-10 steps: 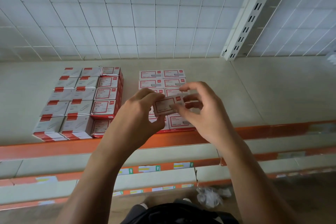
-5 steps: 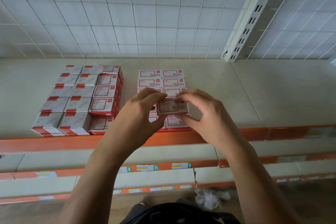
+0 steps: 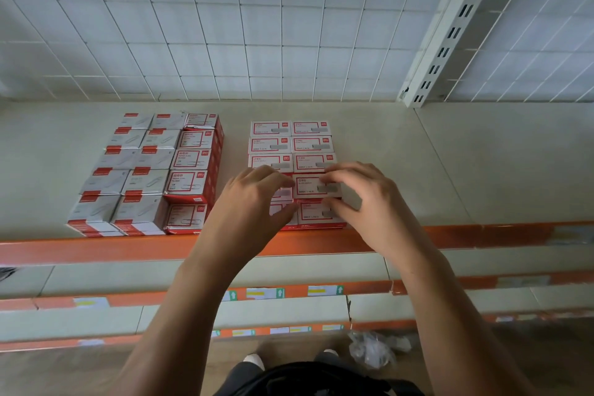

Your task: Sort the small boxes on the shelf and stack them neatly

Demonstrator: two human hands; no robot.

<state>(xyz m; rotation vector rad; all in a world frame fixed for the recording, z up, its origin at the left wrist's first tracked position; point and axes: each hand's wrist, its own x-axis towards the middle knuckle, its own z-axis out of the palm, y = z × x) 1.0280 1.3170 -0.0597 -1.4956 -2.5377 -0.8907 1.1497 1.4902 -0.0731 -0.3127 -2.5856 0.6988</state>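
Observation:
A small white box with a red border [image 3: 310,186] sits in the right column of a two-wide block of like boxes [image 3: 291,143] on the beige shelf [image 3: 450,164]. My right hand [image 3: 366,199] pinches its right end between fingers and thumb. My left hand [image 3: 254,202] lies curled over the left column beside it, fingertips at the box's left edge and thumb on the box below; whether it grips anything is hidden. To the left stand a taller block of grey-white boxes [image 3: 125,170] and a column of red-bordered boxes [image 3: 193,170].
The shelf has an orange front rail [image 3: 96,247]. A white wire-grid back panel [image 3: 225,26] and a slotted upright [image 3: 450,29] stand behind. Lower shelves with price labels [image 3: 263,293] lie below, and a crumpled plastic bag [image 3: 373,349] is on the floor.
The box was held up between both hands; it has come down and to the right into the right column of the block. Both hands lowered with it.

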